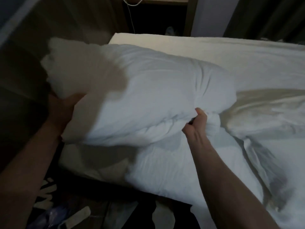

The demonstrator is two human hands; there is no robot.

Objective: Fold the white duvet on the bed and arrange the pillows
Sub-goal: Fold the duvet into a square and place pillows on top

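both hands (197, 123) grip pillow (140, 100) ends above bed (247, 60) edge

The duvet (148, 100) is plain white, the sheet (247, 60) cream-white, the cable (130, 15) white.

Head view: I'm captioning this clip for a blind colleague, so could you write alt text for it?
A person lifts a bulky white pillow over a bed, the left hand supporting its left end in shadow and the right hand pinching a bunch of its fabric. A rumpled white duvet lies beneath, in a dim room.
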